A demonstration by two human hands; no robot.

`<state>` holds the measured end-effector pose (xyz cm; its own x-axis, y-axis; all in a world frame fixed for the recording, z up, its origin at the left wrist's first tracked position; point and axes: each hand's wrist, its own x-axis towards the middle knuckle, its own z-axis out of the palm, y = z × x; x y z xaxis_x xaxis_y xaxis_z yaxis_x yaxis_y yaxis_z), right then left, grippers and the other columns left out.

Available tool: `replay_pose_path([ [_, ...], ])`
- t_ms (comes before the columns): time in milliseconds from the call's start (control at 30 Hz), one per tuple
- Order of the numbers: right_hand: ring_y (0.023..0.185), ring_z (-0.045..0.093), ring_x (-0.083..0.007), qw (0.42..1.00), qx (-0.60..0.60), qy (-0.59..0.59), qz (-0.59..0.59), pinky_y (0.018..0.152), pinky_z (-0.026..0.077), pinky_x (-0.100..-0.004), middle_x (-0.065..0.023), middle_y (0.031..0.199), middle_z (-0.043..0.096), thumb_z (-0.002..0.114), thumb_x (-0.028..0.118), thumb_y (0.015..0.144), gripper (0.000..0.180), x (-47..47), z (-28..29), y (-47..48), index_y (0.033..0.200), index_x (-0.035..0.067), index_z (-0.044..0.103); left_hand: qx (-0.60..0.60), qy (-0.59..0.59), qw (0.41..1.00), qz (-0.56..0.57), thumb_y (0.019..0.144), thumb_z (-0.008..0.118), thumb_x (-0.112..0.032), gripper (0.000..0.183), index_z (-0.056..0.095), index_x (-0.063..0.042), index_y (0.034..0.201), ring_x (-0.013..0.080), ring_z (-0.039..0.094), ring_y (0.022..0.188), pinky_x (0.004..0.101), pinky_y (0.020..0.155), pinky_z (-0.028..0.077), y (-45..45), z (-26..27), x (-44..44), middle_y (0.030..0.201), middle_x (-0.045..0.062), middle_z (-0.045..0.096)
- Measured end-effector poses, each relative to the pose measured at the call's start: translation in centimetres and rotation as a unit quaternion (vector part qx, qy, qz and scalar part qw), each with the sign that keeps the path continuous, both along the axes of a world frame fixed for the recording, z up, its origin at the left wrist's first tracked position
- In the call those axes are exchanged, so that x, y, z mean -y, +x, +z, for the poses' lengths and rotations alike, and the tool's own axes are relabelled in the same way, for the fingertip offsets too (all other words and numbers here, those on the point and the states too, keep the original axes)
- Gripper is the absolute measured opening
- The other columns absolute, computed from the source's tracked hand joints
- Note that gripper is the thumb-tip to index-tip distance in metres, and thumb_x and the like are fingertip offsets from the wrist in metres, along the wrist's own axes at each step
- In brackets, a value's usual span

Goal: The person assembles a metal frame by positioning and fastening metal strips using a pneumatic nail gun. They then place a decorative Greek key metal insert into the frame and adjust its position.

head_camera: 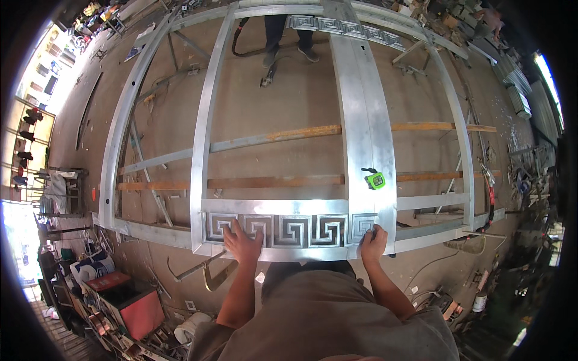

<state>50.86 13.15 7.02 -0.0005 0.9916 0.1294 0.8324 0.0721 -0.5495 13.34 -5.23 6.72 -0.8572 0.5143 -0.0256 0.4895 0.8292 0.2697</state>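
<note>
A silvery metal strip with a Greek key pattern (293, 231) lies along the near end of a large metal frame (275, 206). My left hand (244, 243) is on the strip's left part, fingers and thumb spread over the bars of the pattern. At the strip's right end, my right hand (374, 243) has its fingers bent around the edge; a small dark patch between them is unclear. That end overlaps the wide metal upright (368, 113). A green tape measure (375, 180) with a black strap rests on this upright, beyond my right hand.
Rusty bars (275, 182) cross beneath the frame. Clamps (212, 270) hang by its near edge. A second Greek key strip (345, 28) lies at the far end, where another person's legs (275, 36) stand by an angle grinder (267, 80). A red-sided box (142, 311) stands left.
</note>
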Motion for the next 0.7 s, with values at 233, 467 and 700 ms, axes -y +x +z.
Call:
replay_pose_path([
  [233,0.098,0.060,-0.0417,1.000,-0.001,0.013,0.001,0.085,0.049,-0.0525,-0.0203,0.105,0.062,0.066,0.015,0.093,0.031,0.1,0.2,-0.1,0.121,0.004,0.063,-0.028,0.008,0.999,-0.012,0.077,0.081,-0.050,0.100,0.040,-0.008,0.159,0.0510,0.033,0.147,0.0631,0.120,0.027,0.1,-0.3,0.1,0.159,0.034,0.033],
  [467,0.099,0.061,-0.0428,0.999,0.017,0.040,0.016,0.084,0.049,-0.0528,-0.0215,0.106,0.062,0.065,0.014,0.092,0.032,-0.1,0.3,-0.2,0.122,0.003,0.062,-0.028,-0.008,1.000,-0.007,0.079,0.080,-0.049,0.100,0.038,-0.011,0.161,0.0505,0.034,0.147,0.0613,0.120,0.028,0.1,-0.4,0.1,0.160,0.033,0.034],
  [700,0.098,0.060,-0.0432,0.997,0.017,0.064,0.037,0.084,0.049,-0.0530,-0.0222,0.106,0.062,0.063,0.012,0.093,0.029,-0.1,0.5,-0.3,0.121,0.001,0.061,-0.058,0.008,0.998,-0.019,0.078,0.080,-0.048,0.098,0.041,-0.008,0.159,0.0508,0.036,0.145,0.0621,0.118,0.030,0.1,-1.0,0.3,0.158,0.034,0.035],
])
